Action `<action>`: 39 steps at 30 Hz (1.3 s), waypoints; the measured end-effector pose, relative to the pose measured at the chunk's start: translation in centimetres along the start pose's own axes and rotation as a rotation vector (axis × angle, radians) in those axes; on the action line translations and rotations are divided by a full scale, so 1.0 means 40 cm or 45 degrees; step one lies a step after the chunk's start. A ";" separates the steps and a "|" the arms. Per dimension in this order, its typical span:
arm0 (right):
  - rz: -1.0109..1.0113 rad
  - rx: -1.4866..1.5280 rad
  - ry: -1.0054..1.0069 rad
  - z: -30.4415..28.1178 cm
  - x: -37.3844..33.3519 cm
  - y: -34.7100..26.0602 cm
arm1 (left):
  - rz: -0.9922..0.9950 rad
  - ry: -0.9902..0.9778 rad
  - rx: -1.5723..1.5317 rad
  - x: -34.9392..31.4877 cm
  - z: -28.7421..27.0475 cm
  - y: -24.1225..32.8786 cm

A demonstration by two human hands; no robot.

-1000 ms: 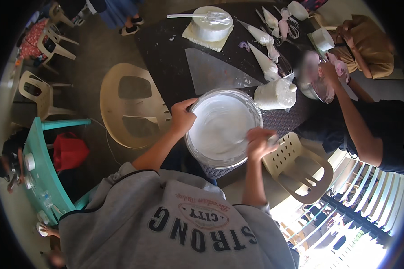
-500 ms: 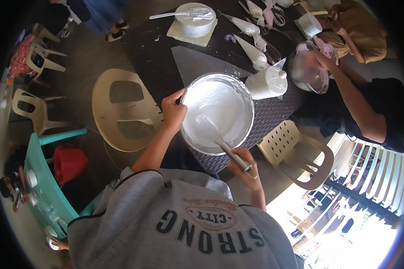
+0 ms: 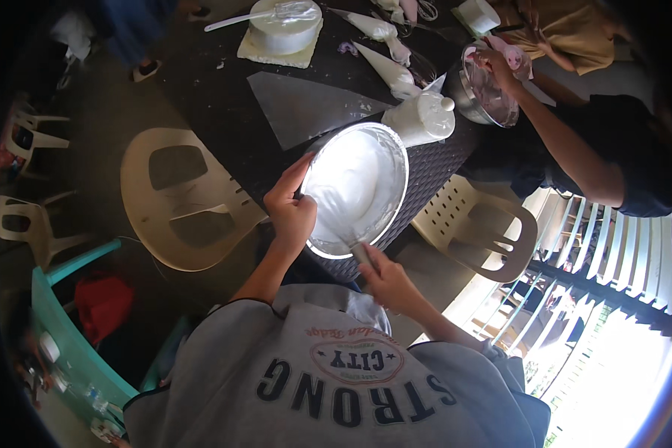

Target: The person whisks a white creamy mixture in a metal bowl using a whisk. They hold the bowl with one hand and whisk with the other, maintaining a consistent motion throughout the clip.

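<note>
A round metal mixing bowl [image 3: 358, 190] sits at the near edge of a dark woven-textured table [image 3: 224, 97], tilted toward the person. Its rim is thin and shiny; the inside is coated with smooth, glossy white cream.

Just beyond the bowl stands a filled white piping bag [image 3: 420, 119], plump and knotted at the top. Two more piping bags [image 3: 384, 63] — long, tapered cones — lie further back on the table. A flat, translucent triangular sheet [image 3: 306, 108] rests on the tabletop beside the bowl. At the far end a round white frosted cake [image 3: 284, 26] sits on a pale square board, with a white spatula laid across its top.

Left hand [image 3: 291, 213]: closed around the bowl's near-left rim, thumb over the edge, fingers curled beneath — a firm grip.

Right hand [image 3: 388, 280]: clenched on the handle of a spatula [image 3: 355, 246], whose blade reaches over the lower rim into the cream.

A second person's hand [image 3: 496, 63] reaches into a second metal bowl [image 3: 485, 89] at the table's right corner; this bowl shows pink contents.

Beige plastic chairs, smooth and slotted, stand on either side of the table — one [image 3: 183, 198] at left, one [image 3: 485, 228] at right. A teal plastic chair [image 3: 67, 328] stands at lower left.
</note>
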State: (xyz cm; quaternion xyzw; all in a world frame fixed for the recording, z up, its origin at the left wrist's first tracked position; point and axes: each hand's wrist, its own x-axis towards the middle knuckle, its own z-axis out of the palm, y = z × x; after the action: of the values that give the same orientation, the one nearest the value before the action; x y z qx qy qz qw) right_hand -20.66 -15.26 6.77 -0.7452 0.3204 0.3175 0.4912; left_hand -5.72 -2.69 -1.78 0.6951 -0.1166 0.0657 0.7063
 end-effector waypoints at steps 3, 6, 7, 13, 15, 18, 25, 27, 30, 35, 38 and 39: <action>-0.352 -0.262 0.079 0.006 0.008 0.030 | -0.041 -0.007 0.063 0.014 0.001 0.032; -0.769 -0.751 0.531 -0.061 0.071 0.160 | -0.175 -0.074 -0.111 0.031 -0.012 0.018; -0.537 -0.714 0.498 -0.102 0.081 0.100 | -0.214 -0.090 -0.110 0.033 -0.014 0.015; -0.552 -0.457 0.282 0.030 0.086 0.085 | -0.139 -0.015 0.046 0.052 -0.014 0.000; -0.511 -0.395 0.286 0.002 0.066 0.119 | -0.253 -0.049 0.042 0.068 -0.041 0.000; -0.148 -0.263 0.346 -0.095 0.065 -0.008 | -0.234 -0.129 -0.024 0.053 -0.046 -0.005; -0.903 -0.447 0.383 -0.037 0.096 0.184 | -0.144 -0.135 0.070 0.057 -0.060 -0.034; -0.284 -0.208 0.266 -0.089 0.081 0.053 | -0.394 -0.133 -0.077 0.036 -0.076 -0.068; -0.577 -0.538 0.302 0.024 0.145 0.029 | -0.282 -0.072 -0.014 0.040 -0.041 -0.046; -0.965 -0.531 0.473 -0.059 0.175 0.186 | -0.274 -0.091 -0.003 0.062 -0.049 -0.037; -0.173 -0.135 0.159 -0.079 0.076 -0.088 | -0.202 -0.160 0.049 0.052 -0.040 -0.043; -0.407 -0.245 0.237 -0.027 0.060 -0.060 | -0.135 -0.202 0.070 0.057 -0.029 -0.041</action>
State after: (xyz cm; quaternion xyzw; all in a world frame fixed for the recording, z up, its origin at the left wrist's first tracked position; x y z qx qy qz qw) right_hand -17.17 -15.90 6.50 -0.8561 0.2103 0.1945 0.4302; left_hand -3.02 -1.72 -2.80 0.7224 -0.1335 -0.0239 0.6780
